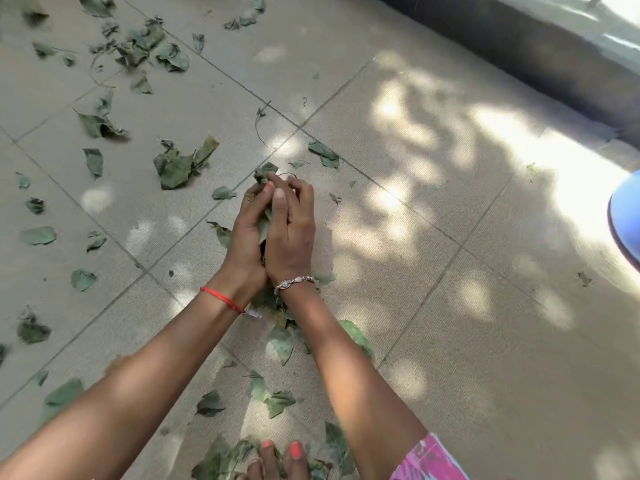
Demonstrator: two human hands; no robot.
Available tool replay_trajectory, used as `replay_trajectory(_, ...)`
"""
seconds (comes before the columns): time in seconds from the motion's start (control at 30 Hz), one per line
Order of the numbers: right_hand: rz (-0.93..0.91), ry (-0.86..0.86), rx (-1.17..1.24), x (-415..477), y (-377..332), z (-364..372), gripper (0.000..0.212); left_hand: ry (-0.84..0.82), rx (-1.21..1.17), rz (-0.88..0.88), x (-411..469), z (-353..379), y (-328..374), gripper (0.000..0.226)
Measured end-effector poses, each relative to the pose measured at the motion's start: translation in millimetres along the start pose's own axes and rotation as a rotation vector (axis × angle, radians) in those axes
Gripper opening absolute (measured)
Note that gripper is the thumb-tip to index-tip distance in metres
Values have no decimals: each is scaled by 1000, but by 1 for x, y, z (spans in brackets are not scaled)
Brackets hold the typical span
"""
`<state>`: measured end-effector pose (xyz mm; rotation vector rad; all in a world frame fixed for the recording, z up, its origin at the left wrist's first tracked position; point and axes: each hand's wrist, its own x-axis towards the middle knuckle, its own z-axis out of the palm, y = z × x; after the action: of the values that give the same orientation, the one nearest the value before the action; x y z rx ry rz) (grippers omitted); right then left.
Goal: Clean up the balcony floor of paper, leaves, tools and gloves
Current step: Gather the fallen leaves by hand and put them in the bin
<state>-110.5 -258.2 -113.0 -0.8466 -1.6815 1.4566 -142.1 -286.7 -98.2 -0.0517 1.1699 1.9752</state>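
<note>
- The left hand and right hand meet palm to palm near the middle of the view, cupped round a bunch of leaves pressed between them.
- Both hands curl their fingers over the bunch. Green leaf tips stick out past the fingertips at 12 o'clock, and a strip of leaf shows in the gap between the palms.
- A red thread circles the left wrist and a beaded bracelet the right.
- Just under the wrists, at 6 o'clock from the hands, a small heap of leaves lies on the tiled floor.
- Scattered leaves cover the floor from 7 o'clock round to 11 o'clock of the hands, some single and some clumped with thin stems. One leaf pair lies at 1 o'clock, near the fingertips.
- More leaves crowd the bottom edge around bare toes with orange nails.
- A pink patterned cloth shows at 5 o'clock, beside the right forearm.
- At 3 o'clock, well apart from the hands, a blue rounded object is cut off by the frame edge; what it is cannot be told.
- A dark kerb runs across the 1 o'clock corner.
- Dappled sun patches fall on the floor's right half.
</note>
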Motion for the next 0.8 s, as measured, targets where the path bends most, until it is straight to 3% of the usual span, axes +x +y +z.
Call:
replay_trajectory(0.17,-104,-28,-157,3,1,11,46,15,-38,-33,0,-8,6,29)
replay_trajectory(0.27,-176,-23,-223,4,-2,16,39,68,-39,-34,2,-16,8,46)
replay_trajectory(0.37,-161,1,-293,5,-4,20,36,82,-50,-34,4,-21,13,23)
replay_trajectory(0.47,-119,-124,-212,4,-7,23,42,167,10,35,3,-23,15,6)
replay_trajectory(0.53,-42,-243,-157,2,-10,25,48,222,29,65,1,-29,15,17)
replay_trajectory(0.63,34,-368,-150,-2,-18,30,66,200,-20,75,-1,-35,19,57)
replay_trajectory(0.67,53,-409,-142,-3,-23,31,70,182,-21,75,-2,-35,21,57)
replay_trajectory(0.8,158,-458,51,6,-37,23,67,361,32,87,-5,-40,34,16)
